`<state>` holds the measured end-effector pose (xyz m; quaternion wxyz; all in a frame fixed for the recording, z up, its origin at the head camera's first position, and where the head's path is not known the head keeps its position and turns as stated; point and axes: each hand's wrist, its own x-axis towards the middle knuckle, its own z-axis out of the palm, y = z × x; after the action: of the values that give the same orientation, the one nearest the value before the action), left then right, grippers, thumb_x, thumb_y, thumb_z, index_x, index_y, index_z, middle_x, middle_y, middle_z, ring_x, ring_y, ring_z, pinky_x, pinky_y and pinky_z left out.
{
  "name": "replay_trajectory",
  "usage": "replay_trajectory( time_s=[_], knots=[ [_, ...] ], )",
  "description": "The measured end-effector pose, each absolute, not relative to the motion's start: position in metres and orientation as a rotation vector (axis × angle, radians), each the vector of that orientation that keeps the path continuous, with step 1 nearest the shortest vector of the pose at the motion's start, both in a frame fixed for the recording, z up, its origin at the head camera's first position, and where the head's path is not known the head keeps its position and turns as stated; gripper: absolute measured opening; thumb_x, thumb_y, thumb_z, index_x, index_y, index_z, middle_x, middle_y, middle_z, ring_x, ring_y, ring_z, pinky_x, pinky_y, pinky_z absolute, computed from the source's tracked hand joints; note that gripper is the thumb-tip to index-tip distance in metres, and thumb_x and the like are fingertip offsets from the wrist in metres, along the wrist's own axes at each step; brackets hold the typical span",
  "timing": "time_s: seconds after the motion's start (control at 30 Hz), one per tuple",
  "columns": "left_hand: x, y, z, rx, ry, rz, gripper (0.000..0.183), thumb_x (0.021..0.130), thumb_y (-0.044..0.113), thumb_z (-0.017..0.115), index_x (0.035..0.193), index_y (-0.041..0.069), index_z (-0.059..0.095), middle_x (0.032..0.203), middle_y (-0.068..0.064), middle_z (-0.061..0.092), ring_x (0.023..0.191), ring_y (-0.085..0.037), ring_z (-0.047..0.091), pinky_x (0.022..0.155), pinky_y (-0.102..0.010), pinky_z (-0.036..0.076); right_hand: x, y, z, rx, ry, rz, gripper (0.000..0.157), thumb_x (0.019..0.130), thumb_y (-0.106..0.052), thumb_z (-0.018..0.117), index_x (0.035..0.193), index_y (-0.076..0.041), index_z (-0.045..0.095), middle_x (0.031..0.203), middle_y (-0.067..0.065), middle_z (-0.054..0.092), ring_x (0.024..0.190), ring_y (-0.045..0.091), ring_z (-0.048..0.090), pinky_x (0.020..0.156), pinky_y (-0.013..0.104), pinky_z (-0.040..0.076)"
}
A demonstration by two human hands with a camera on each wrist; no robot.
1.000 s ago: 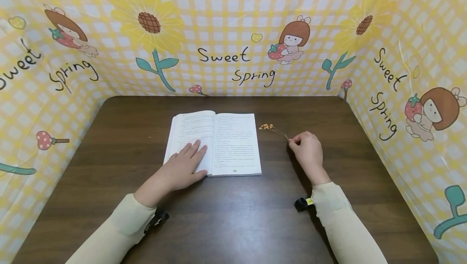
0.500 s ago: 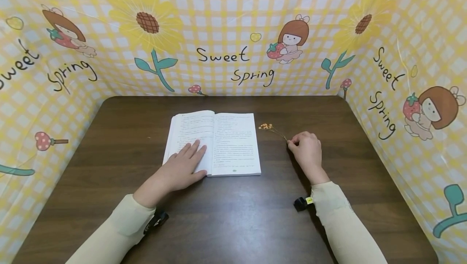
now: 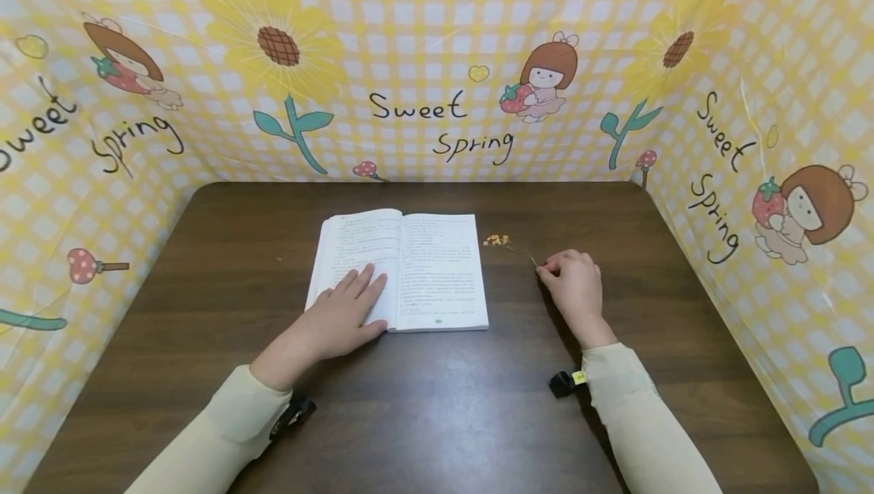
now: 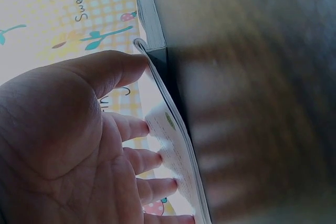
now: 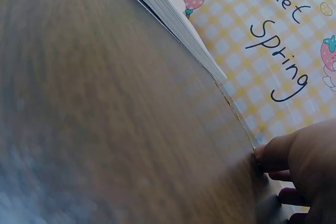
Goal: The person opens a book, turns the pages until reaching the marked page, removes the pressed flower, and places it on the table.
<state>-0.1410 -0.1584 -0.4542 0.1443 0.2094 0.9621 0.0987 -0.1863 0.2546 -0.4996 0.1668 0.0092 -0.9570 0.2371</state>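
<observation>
An open book (image 3: 440, 274) with printed pages lies at the middle of the table. My left hand (image 3: 341, 316) rests on its left page with the fingers spread; in the left wrist view the fingertips (image 4: 149, 158) press on the page and the thumb is at the lower edge by the spine. To the right of the book, my right hand (image 3: 575, 285) pinches the stem end of a small dried flower sprig (image 3: 498, 240) between thumb and forefinger. The sprig's orange-yellow blossoms point left, close to the book's right edge. In the right wrist view the thin stem (image 5: 241, 124) runs low along the tabletop.
The dark wood table (image 3: 437, 410) has rounded far corners. A yellow checked cloth (image 3: 423, 39) with printed sunflowers and "Sweet Spring" lettering stands as a wall behind it and on both sides. Black wrist cameras sit below each hand, one beside the right cuff (image 3: 563, 382).
The right hand has shifted very slightly left with the sprig, bringing its blossoms a touch nearer the book. The left hand stays in place on the page.
</observation>
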Motion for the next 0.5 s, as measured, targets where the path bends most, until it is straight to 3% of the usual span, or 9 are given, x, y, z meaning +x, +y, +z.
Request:
replay_trajectory(
  time_s=[0.23, 0.5],
  knots=[
    [-0.1408, -0.1583, -0.4551, 0.608, 2.772, 0.286, 0.082, 0.101, 0.053, 0.054, 0.165, 0.014, 0.021, 0.172, -0.014, 0.01, 0.157, -0.042, 0.013, 0.114, -0.073, 0.025, -0.1841, 0.2569, -0.5013, 0.034, -2.742, 0.669, 0.019, 0.09, -0.028, 0.08, 0.09, -0.009, 0.083, 0.107, 0.008, 0.075, 0.102, 0.034, 0.063, 0.09, 0.054, 0.046],
    [-0.1428, -0.1602, -0.4521, 0.615, 2.776, 0.291, 0.081, 0.101, 0.053, 0.056, 0.164, 0.014, 0.023, 0.172, -0.015, 0.013, 0.156, -0.042, 0.016, 0.113, -0.072, 0.028, -0.1869, 0.2583, -0.4995, 0.017, -2.727, 0.78, 0.032, 0.094, -0.038, 0.075, 0.11, -0.01, 0.078, 0.118, 0.013, 0.07, 0.112, 0.038, 0.061, 0.098, 0.058, 0.045]
  ],
)
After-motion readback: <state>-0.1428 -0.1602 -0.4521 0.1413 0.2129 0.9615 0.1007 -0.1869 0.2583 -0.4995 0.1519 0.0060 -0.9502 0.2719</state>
